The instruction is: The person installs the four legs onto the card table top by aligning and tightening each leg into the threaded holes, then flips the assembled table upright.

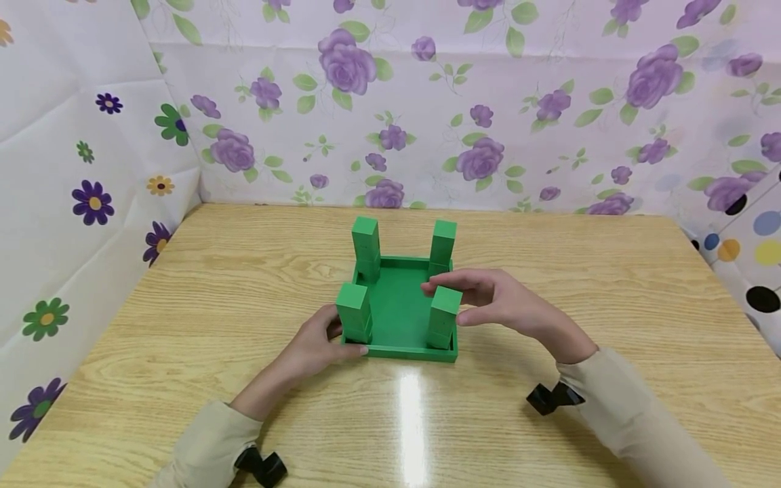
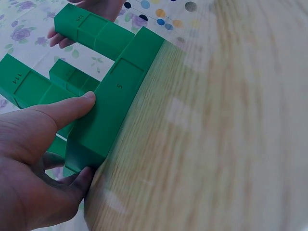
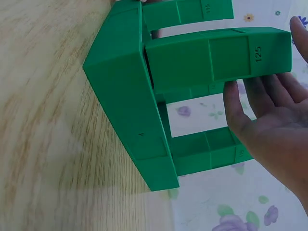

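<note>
A square green tray point(image 1: 405, 353) lies on the table, with a green block post standing at each corner. My left hand point(image 1: 318, 344) grips its front left corner, the thumb point(image 2: 77, 111) on the outer front wall and the other fingers curled round the side. Beside it rises the front left post point(image 1: 354, 313). My right hand point(image 1: 497, 301) is at the front right post point(image 1: 443, 318), its fingers loosely bent and spread, some passing behind the post. In the right wrist view its fingertips come right up to this post point(image 3: 226, 57), marked 125.
The tray stands on a light wooden table point(image 1: 244, 271). Behind the table hangs a flowered cloth point(image 1: 427, 122), and another cloth point(image 1: 73, 203) borders the left side. Two more green posts, back left point(image 1: 366, 247) and back right point(image 1: 443, 244), rise at the tray's far corners.
</note>
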Demonstrator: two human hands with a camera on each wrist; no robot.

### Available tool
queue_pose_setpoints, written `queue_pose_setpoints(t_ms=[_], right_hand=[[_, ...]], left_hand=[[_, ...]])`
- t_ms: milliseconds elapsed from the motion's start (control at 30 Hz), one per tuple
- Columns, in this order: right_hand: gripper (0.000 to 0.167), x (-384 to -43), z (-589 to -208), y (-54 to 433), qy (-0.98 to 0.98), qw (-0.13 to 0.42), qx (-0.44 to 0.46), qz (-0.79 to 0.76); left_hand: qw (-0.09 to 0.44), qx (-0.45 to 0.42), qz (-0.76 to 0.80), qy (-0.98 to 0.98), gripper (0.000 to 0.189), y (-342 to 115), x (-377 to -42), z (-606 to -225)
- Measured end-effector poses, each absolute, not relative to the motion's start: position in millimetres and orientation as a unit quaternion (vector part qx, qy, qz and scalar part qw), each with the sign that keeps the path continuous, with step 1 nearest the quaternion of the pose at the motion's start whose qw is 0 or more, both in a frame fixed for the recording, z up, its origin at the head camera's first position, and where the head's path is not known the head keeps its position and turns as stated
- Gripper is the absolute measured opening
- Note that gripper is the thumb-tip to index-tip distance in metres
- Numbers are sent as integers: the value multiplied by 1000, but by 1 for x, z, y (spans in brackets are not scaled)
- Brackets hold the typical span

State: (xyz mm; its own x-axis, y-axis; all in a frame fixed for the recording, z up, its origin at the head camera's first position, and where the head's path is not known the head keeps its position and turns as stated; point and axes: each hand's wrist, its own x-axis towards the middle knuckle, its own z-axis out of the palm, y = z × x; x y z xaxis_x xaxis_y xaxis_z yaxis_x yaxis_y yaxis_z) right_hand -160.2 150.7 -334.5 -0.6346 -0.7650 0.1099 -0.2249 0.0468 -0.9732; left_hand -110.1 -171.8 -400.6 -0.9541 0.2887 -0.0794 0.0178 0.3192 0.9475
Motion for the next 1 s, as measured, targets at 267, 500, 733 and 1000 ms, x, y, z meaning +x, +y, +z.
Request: queue_pose_setpoints(t_ms=[267, 500, 733, 1000], right_hand=[[46, -161, -338, 147, 696, 212, -364, -581], [46, -157, -335, 143, 764, 163, -327, -533], [40, -150, -332, 137, 820, 106, -300, -476], [33, -140, -333, 126, 849, 41, -236, -472]], left_hand=[[121, 83, 571, 808, 67, -171, -110, -402], [125, 79, 575, 805, 68, -171, -111, -402], [124, 84, 573, 806, 67, -171, -111, -403], [122, 94, 576, 803, 66, -171, -112, -404]])
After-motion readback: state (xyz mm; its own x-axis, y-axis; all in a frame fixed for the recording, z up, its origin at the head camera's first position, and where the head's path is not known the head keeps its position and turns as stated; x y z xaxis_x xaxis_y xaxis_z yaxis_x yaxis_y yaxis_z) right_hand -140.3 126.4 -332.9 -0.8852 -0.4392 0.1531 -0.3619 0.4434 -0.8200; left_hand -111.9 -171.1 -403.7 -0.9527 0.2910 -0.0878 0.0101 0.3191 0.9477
